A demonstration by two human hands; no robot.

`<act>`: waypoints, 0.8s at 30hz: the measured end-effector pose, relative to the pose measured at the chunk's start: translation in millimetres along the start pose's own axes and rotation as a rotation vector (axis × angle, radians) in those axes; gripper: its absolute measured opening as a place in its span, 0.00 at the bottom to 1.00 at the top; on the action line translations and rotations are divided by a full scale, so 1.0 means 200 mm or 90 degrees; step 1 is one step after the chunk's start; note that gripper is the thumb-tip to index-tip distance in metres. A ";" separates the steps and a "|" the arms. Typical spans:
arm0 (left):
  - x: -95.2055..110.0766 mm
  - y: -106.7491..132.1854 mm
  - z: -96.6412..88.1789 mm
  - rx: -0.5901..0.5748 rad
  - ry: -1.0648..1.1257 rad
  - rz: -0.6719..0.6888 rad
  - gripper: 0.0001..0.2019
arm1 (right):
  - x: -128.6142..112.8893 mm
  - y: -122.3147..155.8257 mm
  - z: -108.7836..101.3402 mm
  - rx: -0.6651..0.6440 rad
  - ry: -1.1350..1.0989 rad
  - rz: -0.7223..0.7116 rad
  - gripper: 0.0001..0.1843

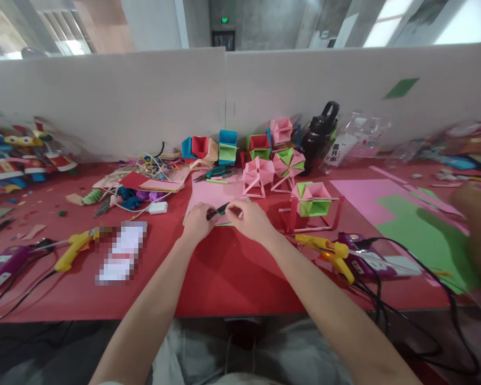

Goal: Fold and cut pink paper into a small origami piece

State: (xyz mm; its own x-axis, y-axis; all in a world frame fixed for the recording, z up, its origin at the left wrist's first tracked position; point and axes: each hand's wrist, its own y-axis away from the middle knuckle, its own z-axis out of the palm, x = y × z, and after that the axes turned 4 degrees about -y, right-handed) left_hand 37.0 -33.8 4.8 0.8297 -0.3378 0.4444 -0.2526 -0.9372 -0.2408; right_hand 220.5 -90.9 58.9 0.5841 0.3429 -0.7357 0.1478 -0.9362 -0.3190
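Close together at the table's middle, both my hands are closed around a slim black tool (217, 212), whose kind I cannot make out. My left hand (199, 222) grips one end. At its other end, my right hand (249, 218) pinches with thumb and fingers, though its fingertips partly hide the contact. Beneath and behind the hands lies a pink paper sheet (202, 195) with a green edge showing. Scissors with teal handles (219, 171) and a narrow green paper strip (217, 181) rest on its far part. Folded paper wheels (258, 174) in pink and green stand just beyond my right hand.
Yellow glue guns lie left (74, 250) and right (324, 247), with cables trailing. A phone (124, 251) is left of my arms. A paper model on a red frame (311, 200), a black bottle (316, 133) and green paper (417, 230) are rightward. Another person's arm (479, 230) reaches in.
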 end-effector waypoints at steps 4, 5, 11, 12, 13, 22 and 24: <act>0.00 0.01 -0.03 0.028 0.027 0.004 0.06 | 0.14 0.00 0.03 0.138 -0.109 0.001 0.08; 0.00 0.00 -0.04 0.035 0.036 0.002 0.06 | 0.17 0.02 0.03 0.147 -0.127 0.009 0.09; -0.03 0.00 -0.09 0.098 0.156 0.024 0.09 | 0.24 0.04 0.04 0.179 -0.265 0.130 0.13; -0.02 0.01 -0.10 0.087 0.179 0.048 0.09 | 0.24 0.04 0.04 0.172 -0.322 0.164 0.16; 0.00 0.02 -0.10 0.068 0.194 0.073 0.09 | 0.24 0.03 0.05 0.155 -0.376 0.190 0.20; 0.02 0.02 -0.09 0.104 0.307 0.086 0.14 | 0.27 0.01 0.06 0.201 -0.458 0.194 0.21; -0.05 -0.02 -0.13 0.175 0.378 -0.120 0.14 | 0.31 0.00 0.05 0.238 -0.401 0.196 0.18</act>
State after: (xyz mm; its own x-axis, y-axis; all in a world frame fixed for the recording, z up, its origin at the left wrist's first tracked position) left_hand 17.9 -29.1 23.4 0.4132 -0.2361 0.8795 0.0704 -0.9546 -0.2893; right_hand 248.0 -69.5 7.0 -0.0229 0.1577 -0.9872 -0.2904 -0.9460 -0.1444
